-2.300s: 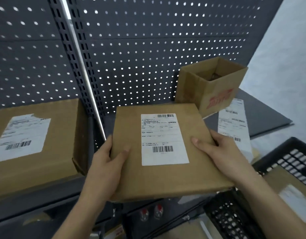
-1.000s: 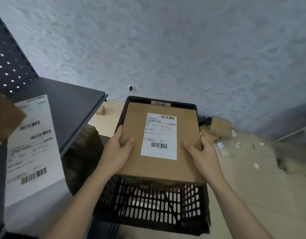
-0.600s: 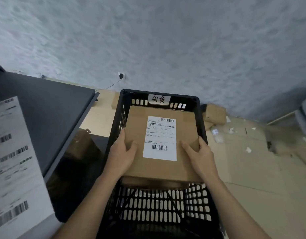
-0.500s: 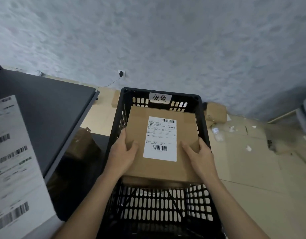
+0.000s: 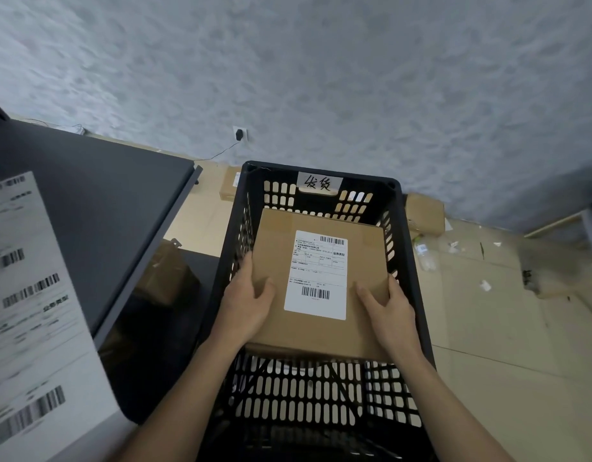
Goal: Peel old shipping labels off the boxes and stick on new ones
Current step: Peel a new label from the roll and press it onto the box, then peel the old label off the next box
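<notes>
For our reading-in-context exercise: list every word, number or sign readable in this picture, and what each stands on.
"发货": handwritten on the white tag on the far wall of the black crate.
"业务类型": printed on the shipping label on the cardboard box; other lines too small.
"业务类型": on the label sheet on the dark table; the rest blurred.

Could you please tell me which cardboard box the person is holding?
The flat labelled box, gripped by the left hand and right hand; the others lie on the floor outside the black crate.
</notes>
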Motion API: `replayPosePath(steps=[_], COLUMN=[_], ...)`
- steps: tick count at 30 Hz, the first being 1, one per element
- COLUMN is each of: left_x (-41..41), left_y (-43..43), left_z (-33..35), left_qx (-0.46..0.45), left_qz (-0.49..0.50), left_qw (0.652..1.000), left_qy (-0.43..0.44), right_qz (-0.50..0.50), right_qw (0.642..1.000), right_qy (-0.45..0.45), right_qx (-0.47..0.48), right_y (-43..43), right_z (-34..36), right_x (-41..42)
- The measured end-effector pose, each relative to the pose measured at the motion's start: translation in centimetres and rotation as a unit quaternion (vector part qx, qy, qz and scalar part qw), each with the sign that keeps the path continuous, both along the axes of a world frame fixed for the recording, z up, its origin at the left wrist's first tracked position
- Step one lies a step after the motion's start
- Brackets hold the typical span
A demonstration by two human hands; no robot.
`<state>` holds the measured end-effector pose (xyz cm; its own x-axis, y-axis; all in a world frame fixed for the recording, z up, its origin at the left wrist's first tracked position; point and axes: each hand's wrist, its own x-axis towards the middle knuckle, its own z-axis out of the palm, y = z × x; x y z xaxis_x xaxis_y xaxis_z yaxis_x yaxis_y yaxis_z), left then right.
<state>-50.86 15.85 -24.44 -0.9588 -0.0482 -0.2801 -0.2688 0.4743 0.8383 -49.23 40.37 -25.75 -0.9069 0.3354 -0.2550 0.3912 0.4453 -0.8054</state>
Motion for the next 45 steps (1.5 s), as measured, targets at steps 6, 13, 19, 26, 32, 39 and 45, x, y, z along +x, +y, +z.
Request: replayPosePath(steps=[6,13,19,26,32,39,45], left_x=[0.3,0.3,0.5,1.5,4.2,11.0,19.9], left_y=[0.3,0.1,0.0,0.4,0.7,0.5,-1.4], left_z=[-0.6,-0.6,1.4,5.2,9.7,13.6,14.7], left_qx=[0.004,-0.010,-0.052,-0.139,-0.253,-0.322,-0.382], left_qz=[0.000,-0.011,-0.023,-0.067,-0.015,0.134,0.266], left_qw=[1.000,1.000,0.998,0.980,0.948,0.903,0.857], left_qy=[0.011,0.004,0.008,0.123,0.195,0.251,0.221], right_qz=[0.000,0.012,0.021,0.097,0.221,0.369,0.498], right_qw=[1.000,0.999,0.998,0.978,0.918,0.863,0.788], right_qy=[-0.002,-0.031,-0.033,0.015,0.076,0.204,0.296], right_qx=[0.019,0.038,0.057,0.185,0.321,0.278,0.208], right_y=[0.1,0.0,-0.2,-0.9,-3.5,-7.6,-11.7], right_z=[-0.6,0.2,2.9,7.2,12.2,17.1,19.0], right_x=[0.1,0.2,0.3,0.4,-0.4,1.3,4.9])
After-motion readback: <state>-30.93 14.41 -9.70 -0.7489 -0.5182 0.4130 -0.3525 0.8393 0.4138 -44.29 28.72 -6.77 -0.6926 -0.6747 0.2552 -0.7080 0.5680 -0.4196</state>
